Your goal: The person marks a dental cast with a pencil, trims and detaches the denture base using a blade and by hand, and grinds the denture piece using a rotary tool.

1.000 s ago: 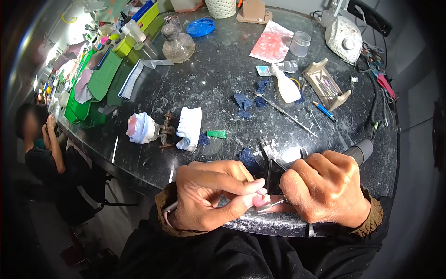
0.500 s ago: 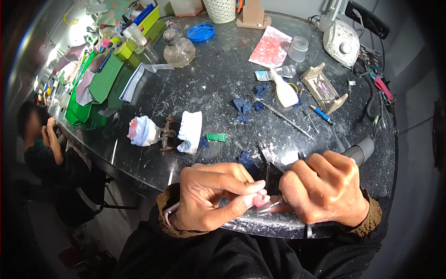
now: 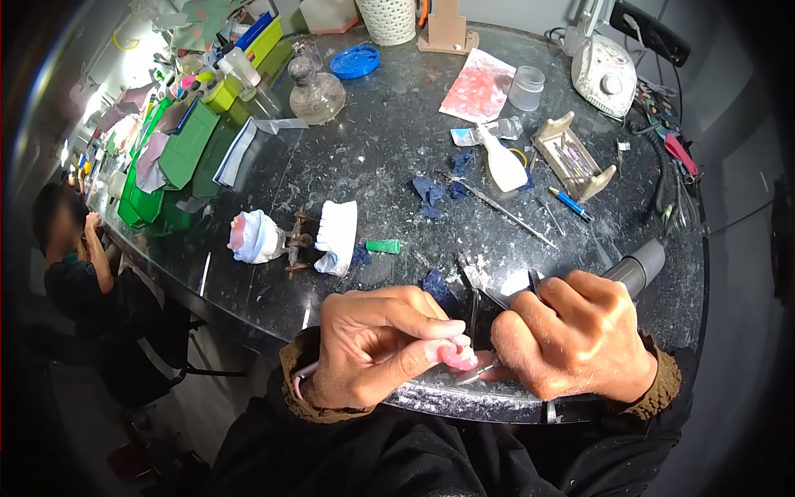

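Between thumb and fingertips, my left hand (image 3: 377, 349) pinches a small pink dental piece (image 3: 458, 357) above the table's near edge. My right hand (image 3: 571, 335) is closed round a rotary handpiece, its body mostly hidden by the fingers. The handpiece's metal tip (image 3: 476, 374) points left, right beside the underside of the pink piece; whether they touch is unclear. Beyond my left hand, a hinged articulator (image 3: 296, 240) lies on its side between a blue-white plaster cast (image 3: 255, 237) and a white cast (image 3: 336, 237). A green cap (image 3: 383, 246) is right of the casts.
White powder dusts the black table (image 3: 373, 157). A white bottle (image 3: 502, 163), a metal tool (image 3: 505, 209), a blue pencil (image 3: 570, 204) and a small rack (image 3: 573, 157) lie beyond my hands. A grey nozzle (image 3: 639, 265) stands at right. Another person (image 3: 74, 257) sits at far left.
The pink piece has turned slightly in my left fingers, showing more of its curved side. My right hand has shifted a little left. The view has moved slightly.
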Available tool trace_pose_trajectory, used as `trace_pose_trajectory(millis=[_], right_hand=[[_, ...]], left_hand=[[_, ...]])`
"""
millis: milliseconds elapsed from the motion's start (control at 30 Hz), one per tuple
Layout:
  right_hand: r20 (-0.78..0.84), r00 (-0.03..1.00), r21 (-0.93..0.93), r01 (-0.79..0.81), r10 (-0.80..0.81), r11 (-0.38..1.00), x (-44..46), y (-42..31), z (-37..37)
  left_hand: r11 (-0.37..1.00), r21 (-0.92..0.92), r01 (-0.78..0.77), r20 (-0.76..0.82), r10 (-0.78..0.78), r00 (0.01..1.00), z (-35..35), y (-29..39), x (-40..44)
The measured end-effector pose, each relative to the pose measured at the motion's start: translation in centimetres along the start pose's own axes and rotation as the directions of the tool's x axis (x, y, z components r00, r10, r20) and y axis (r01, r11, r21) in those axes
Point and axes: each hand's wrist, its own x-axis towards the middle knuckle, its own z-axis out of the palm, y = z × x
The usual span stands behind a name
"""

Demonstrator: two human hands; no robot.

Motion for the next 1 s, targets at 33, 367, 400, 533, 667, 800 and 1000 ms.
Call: trace_pose_trajectory(millis=[33, 367, 400, 533, 667, 800, 1000], right_hand=[[-0.008, 1.000, -0.006, 0.010, -0.010, 1.000, 0.0, 0.0, 0.0], [0.012, 1.000, -0.022, 0.025, -0.025, 0.999, -0.1, 0.1, -0.1], [0.000, 1.000, -0.026, 0.002, -0.002, 1.000, 0.0, 0.1, -0.1], [-0.017, 1.000, -0.023, -0.009, 0.008, 1.000, 0.2, 0.2, 0.0], [-0.068, 0.997, 0.161, -0.027, 0.039, 0.987, 0.3, 0.3, -0.2], [-0.144, 0.974, 0.461, -0.092, 0.177, 0.883, 0.7, -0.1, -0.4], [-0.069, 0.990, 0.531, -0.070, 0.126, 0.844, 0.3, -0.1, -1.0]], left_hand=[[1.000, 0.008, -0.003, 0.014, 0.003, 1.000, -0.1, 0.0, 0.0], [1.000, 0.001, 0.010, 0.036, -0.010, 0.999, -0.3, 0.0, 0.0], [1.000, 0.012, 0.014, 0.041, -0.014, 0.999, -0.4, 0.0, 0.0], [1.000, 0.019, -0.022, 0.053, 0.021, 0.998, -0.6, -0.1, 0.1], [0.992, -0.075, -0.098, -0.078, 0.092, 0.993, 0.2, -0.5, 0.0], [0.969, 0.062, -0.239, -0.085, 0.244, 0.966, -0.1, -0.6, -0.1], [0.916, 0.256, -0.308, -0.009, 0.321, 0.947, -0.2, -0.5, 0.2]])
